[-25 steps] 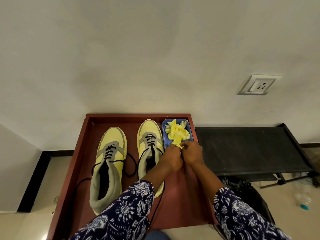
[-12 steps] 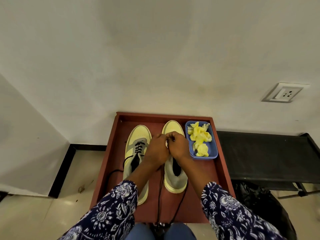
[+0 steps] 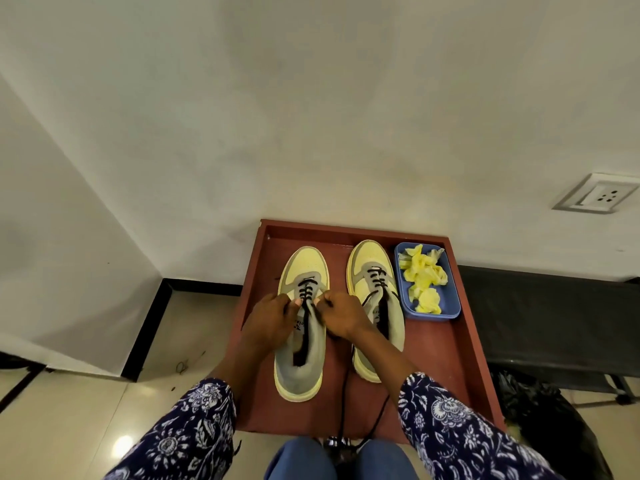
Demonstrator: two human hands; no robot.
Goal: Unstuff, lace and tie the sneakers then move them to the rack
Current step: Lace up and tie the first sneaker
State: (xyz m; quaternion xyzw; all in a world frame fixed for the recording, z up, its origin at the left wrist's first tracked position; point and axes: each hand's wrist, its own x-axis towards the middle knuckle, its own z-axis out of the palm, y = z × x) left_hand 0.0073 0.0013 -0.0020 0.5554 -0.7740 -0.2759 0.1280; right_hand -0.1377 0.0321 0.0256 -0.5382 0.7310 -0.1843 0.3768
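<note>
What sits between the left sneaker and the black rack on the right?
The left sneaker, which both hands are lacing, has the right sneaker and the blue tray of yellow paper between it and the black rack. The wooden tray's raised right rim also lies across that path.

Both arms reach forward, the left hand (image 3: 273,318) and right hand (image 3: 341,315) close together with fingers curled in a pinch.

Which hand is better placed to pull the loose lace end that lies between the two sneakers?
Right. The right hand sits at the left sneaker's inner edge, beside the loose lace. The left hand is on the outer side.
</note>
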